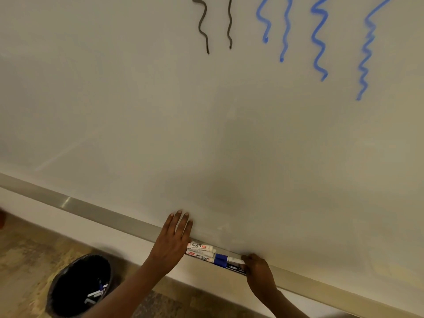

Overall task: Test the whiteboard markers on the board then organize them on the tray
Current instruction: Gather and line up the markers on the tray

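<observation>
Several whiteboard markers (207, 253) lie side by side in a tight row on the metal tray (96, 210) under the whiteboard (160, 111). My left hand (174, 237) lies flat with straight fingers against the left ends of the markers, its fingertips resting on the board. My right hand (257, 268) has its fingers curled at the right ends of the markers, over a dark marker (234, 267) with white lettering. The board carries two black and several blue squiggly test lines (319, 40) at the top.
A round black bin (78, 285) stands on the floor at lower left, with a few markers lying inside it. The tray runs diagonally from the left edge to the lower right corner. The white wall strip lies below it.
</observation>
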A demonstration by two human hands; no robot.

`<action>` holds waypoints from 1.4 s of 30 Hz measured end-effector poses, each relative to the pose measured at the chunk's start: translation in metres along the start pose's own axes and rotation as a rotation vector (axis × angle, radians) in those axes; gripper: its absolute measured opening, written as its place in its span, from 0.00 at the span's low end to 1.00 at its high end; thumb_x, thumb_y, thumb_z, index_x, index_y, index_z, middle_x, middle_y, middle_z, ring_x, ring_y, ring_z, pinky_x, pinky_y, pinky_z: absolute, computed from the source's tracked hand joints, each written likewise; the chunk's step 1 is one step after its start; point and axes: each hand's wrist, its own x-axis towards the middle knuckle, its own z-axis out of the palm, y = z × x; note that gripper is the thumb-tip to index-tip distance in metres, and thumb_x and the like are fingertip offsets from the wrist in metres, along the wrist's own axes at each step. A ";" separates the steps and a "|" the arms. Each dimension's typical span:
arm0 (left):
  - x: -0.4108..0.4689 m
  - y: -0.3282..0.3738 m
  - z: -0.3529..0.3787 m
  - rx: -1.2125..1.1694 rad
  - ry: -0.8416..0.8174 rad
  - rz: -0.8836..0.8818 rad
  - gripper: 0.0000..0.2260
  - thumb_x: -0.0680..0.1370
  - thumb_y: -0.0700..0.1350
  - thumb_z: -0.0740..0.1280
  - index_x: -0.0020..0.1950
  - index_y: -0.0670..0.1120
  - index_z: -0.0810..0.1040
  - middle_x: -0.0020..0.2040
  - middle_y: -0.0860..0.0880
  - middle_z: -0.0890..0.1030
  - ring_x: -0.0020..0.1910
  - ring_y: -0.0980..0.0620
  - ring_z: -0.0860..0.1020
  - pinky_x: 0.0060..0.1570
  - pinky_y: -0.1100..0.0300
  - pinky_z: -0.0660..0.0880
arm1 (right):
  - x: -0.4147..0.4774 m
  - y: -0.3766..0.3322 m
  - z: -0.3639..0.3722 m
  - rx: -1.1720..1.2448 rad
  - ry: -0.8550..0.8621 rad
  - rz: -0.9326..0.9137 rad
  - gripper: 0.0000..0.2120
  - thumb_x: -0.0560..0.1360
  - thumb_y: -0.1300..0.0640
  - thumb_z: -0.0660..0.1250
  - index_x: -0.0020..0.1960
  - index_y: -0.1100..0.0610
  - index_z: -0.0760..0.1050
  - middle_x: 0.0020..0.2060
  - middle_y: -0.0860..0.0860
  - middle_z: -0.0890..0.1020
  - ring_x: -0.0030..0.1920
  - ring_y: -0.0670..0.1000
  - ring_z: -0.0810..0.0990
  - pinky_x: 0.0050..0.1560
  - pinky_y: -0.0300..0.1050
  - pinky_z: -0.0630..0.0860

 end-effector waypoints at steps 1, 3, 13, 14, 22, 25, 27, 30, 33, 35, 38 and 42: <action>0.000 0.000 0.000 0.000 -0.012 -0.007 0.48 0.59 0.61 0.79 0.67 0.35 0.64 0.66 0.32 0.72 0.66 0.31 0.70 0.68 0.38 0.63 | 0.000 -0.001 0.000 -0.011 0.004 -0.001 0.12 0.70 0.61 0.72 0.53 0.57 0.82 0.44 0.54 0.83 0.42 0.56 0.82 0.42 0.47 0.78; 0.000 -0.001 0.001 0.010 -0.038 -0.018 0.48 0.58 0.61 0.79 0.67 0.35 0.65 0.66 0.32 0.72 0.66 0.30 0.70 0.71 0.39 0.57 | 0.001 0.000 0.000 -0.036 -0.022 0.006 0.12 0.69 0.60 0.73 0.52 0.56 0.83 0.43 0.53 0.83 0.41 0.56 0.81 0.42 0.47 0.79; 0.001 0.001 0.000 0.048 -0.031 -0.047 0.38 0.57 0.58 0.81 0.57 0.34 0.79 0.62 0.31 0.75 0.62 0.31 0.74 0.61 0.37 0.69 | 0.001 -0.006 0.005 -0.191 -0.003 -0.038 0.18 0.46 0.52 0.84 0.33 0.48 0.82 0.28 0.47 0.79 0.27 0.48 0.77 0.26 0.38 0.75; 0.001 0.001 0.001 0.048 -0.025 -0.047 0.37 0.58 0.57 0.81 0.57 0.34 0.79 0.62 0.31 0.75 0.62 0.31 0.74 0.62 0.37 0.69 | 0.001 -0.006 0.004 -0.197 -0.003 -0.053 0.18 0.45 0.52 0.84 0.32 0.48 0.82 0.27 0.47 0.79 0.28 0.47 0.78 0.27 0.38 0.74; 0.000 0.003 0.003 0.039 -0.063 -0.066 0.38 0.58 0.59 0.80 0.58 0.35 0.78 0.63 0.31 0.74 0.63 0.30 0.72 0.63 0.32 0.64 | 0.002 -0.005 0.003 -0.206 -0.006 -0.090 0.18 0.44 0.52 0.84 0.31 0.48 0.81 0.27 0.47 0.78 0.29 0.47 0.78 0.27 0.38 0.74; 0.000 0.004 0.002 0.024 -0.073 -0.069 0.39 0.57 0.60 0.80 0.57 0.35 0.79 0.63 0.31 0.75 0.63 0.31 0.73 0.60 0.31 0.68 | 0.003 -0.004 0.003 -0.202 -0.011 -0.098 0.18 0.44 0.53 0.84 0.30 0.48 0.81 0.26 0.46 0.78 0.28 0.46 0.77 0.26 0.38 0.73; 0.000 0.005 0.003 0.017 -0.078 -0.070 0.39 0.57 0.60 0.81 0.57 0.35 0.79 0.63 0.31 0.75 0.62 0.31 0.73 0.59 0.31 0.68 | 0.003 -0.004 0.003 -0.191 -0.019 -0.102 0.18 0.43 0.52 0.84 0.30 0.48 0.80 0.25 0.46 0.77 0.28 0.46 0.77 0.26 0.38 0.73; 0.000 0.006 0.004 0.020 -0.076 -0.063 0.37 0.58 0.59 0.80 0.57 0.36 0.79 0.62 0.32 0.75 0.62 0.32 0.74 0.59 0.32 0.69 | 0.003 -0.004 0.002 -0.170 -0.019 -0.115 0.19 0.44 0.50 0.85 0.30 0.48 0.81 0.26 0.44 0.78 0.28 0.46 0.77 0.26 0.37 0.73; -0.001 0.007 0.006 0.018 -0.099 -0.043 0.38 0.58 0.61 0.80 0.58 0.36 0.79 0.63 0.32 0.75 0.62 0.32 0.74 0.58 0.31 0.69 | 0.003 -0.003 0.003 -0.164 -0.012 -0.135 0.18 0.45 0.50 0.85 0.31 0.48 0.81 0.26 0.43 0.78 0.28 0.46 0.77 0.27 0.37 0.73; -0.001 0.008 0.006 0.017 -0.107 -0.045 0.39 0.57 0.61 0.80 0.58 0.36 0.79 0.62 0.32 0.75 0.62 0.32 0.74 0.58 0.31 0.70 | 0.003 -0.003 0.003 -0.177 -0.011 -0.143 0.18 0.45 0.48 0.85 0.31 0.47 0.81 0.26 0.44 0.78 0.28 0.45 0.77 0.26 0.37 0.73; -0.001 0.009 0.004 0.021 -0.114 -0.058 0.40 0.56 0.61 0.80 0.57 0.36 0.79 0.62 0.32 0.76 0.61 0.32 0.75 0.57 0.31 0.70 | 0.003 -0.003 0.002 -0.197 0.002 -0.164 0.18 0.45 0.47 0.84 0.31 0.47 0.81 0.25 0.44 0.78 0.28 0.45 0.77 0.26 0.37 0.72; -0.001 0.012 0.002 0.017 -0.134 -0.072 0.40 0.55 0.61 0.81 0.57 0.36 0.80 0.62 0.32 0.76 0.60 0.32 0.76 0.57 0.30 0.69 | 0.002 -0.010 -0.003 -0.212 0.049 -0.205 0.19 0.46 0.47 0.85 0.33 0.50 0.81 0.27 0.44 0.79 0.30 0.47 0.78 0.27 0.39 0.74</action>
